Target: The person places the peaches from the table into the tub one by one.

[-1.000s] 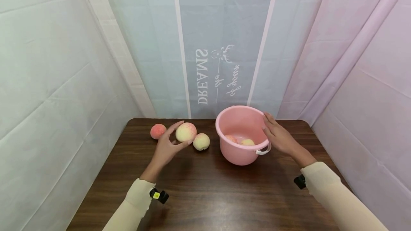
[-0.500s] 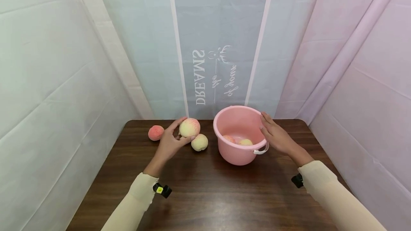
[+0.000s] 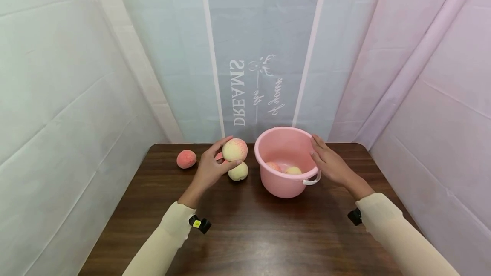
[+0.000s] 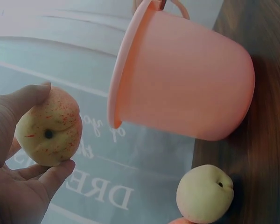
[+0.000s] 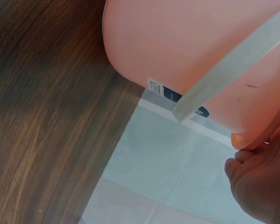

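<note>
My left hand (image 3: 210, 171) holds a yellow-and-pink peach (image 3: 235, 150) above the table, thumb on one side and fingers on the other. Beneath it lies a pale peach (image 3: 238, 171), with a reddish peach (image 3: 219, 156) mostly hidden behind the hand. Another red peach (image 3: 186, 159) sits farther left. To the right stands a pink bucket (image 3: 284, 184) with a white handle (image 3: 312, 180). Inside are a pinkish peach (image 3: 273, 166) and a yellowish peach (image 3: 293, 170). My right hand (image 3: 331, 163) grips the bucket's right rim, thumb over the inner side.
The dark wooden table (image 3: 253, 233) ends at a hanging curtain (image 3: 268, 33) close behind the bucket. Pale cloth walls rise at left (image 3: 69, 118) and right (image 3: 437, 118). A black wrist strap (image 3: 200, 224) shows on the left sleeve.
My left hand has lifted the yellow-and-pink peach and carried it right, toward the bucket. A reddish peach behind it has come partly into view. My right hand stays at the rim.
</note>
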`<control>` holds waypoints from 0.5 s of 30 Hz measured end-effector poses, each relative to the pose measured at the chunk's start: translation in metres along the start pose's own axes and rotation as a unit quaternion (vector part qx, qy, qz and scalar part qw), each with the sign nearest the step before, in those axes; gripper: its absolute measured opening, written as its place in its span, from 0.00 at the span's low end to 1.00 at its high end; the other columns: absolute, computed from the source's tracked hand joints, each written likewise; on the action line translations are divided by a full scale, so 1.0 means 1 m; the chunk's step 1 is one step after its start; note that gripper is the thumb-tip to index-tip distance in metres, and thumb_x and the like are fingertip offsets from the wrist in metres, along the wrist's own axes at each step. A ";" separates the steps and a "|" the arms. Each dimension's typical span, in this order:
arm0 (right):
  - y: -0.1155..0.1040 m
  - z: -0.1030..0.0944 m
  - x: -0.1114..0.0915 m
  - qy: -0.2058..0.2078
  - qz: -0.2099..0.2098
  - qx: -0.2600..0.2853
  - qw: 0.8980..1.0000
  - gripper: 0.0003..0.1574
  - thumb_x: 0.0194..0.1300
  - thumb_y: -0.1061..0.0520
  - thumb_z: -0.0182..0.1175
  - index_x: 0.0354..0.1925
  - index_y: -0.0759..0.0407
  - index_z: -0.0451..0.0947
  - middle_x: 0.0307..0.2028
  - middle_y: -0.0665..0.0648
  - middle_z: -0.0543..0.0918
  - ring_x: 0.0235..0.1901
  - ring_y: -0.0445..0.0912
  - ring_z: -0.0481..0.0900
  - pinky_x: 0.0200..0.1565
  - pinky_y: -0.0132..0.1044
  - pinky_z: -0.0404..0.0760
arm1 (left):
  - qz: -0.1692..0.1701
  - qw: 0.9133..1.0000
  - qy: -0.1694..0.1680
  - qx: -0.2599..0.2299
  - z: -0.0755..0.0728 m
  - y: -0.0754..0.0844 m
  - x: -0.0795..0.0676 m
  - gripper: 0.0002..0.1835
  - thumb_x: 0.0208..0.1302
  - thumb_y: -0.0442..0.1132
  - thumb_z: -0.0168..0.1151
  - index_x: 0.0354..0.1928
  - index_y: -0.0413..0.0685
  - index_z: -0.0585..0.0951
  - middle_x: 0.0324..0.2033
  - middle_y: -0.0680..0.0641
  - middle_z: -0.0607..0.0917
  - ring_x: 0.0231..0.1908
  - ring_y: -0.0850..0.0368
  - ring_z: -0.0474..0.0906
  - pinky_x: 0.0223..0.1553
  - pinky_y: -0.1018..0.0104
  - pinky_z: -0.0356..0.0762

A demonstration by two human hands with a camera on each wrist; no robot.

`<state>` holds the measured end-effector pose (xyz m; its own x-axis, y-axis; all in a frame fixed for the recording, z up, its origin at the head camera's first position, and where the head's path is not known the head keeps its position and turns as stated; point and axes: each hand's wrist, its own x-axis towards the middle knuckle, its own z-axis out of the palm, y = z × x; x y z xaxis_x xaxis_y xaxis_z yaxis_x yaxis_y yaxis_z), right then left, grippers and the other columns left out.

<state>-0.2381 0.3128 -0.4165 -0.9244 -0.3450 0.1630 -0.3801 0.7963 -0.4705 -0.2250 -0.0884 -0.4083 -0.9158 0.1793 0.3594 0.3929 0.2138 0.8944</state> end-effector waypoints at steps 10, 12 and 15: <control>-0.001 -0.002 0.003 0.002 -0.002 -0.001 1.000 0.40 0.83 0.46 0.40 0.78 0.70 0.45 0.80 0.66 0.41 0.78 0.63 0.43 0.71 0.65 0.53 | 0.009 1.000 -0.013 0.027 0.012 0.002 0.011 0.39 0.55 0.44 0.80 0.70 0.58 0.75 0.62 0.53 0.79 0.55 0.54 0.77 0.51 0.50 0.80; 0.000 -0.001 0.003 0.002 -0.004 -0.004 1.000 0.40 0.83 0.47 0.40 0.78 0.70 0.45 0.80 0.66 0.41 0.78 0.63 0.43 0.71 0.64 0.53 | 0.010 0.999 -0.016 0.029 0.016 0.004 0.013 0.39 0.55 0.45 0.80 0.70 0.60 0.75 0.62 0.53 0.79 0.55 0.54 0.77 0.48 0.51 0.80; 0.001 0.000 0.002 0.005 -0.008 -0.004 1.000 0.40 0.83 0.46 0.39 0.78 0.71 0.45 0.80 0.66 0.41 0.78 0.63 0.44 0.71 0.64 0.53 | 0.014 0.999 -0.022 0.024 0.022 0.005 0.016 0.40 0.54 0.45 0.80 0.70 0.62 0.75 0.62 0.53 0.79 0.54 0.53 0.78 0.47 0.49 0.81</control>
<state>-0.2404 0.3126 -0.4170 -0.9186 -0.3519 0.1797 -0.3946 0.7947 -0.4612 -0.2355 -0.0632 -0.4036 -0.9001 0.2279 0.3713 0.4231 0.2541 0.8697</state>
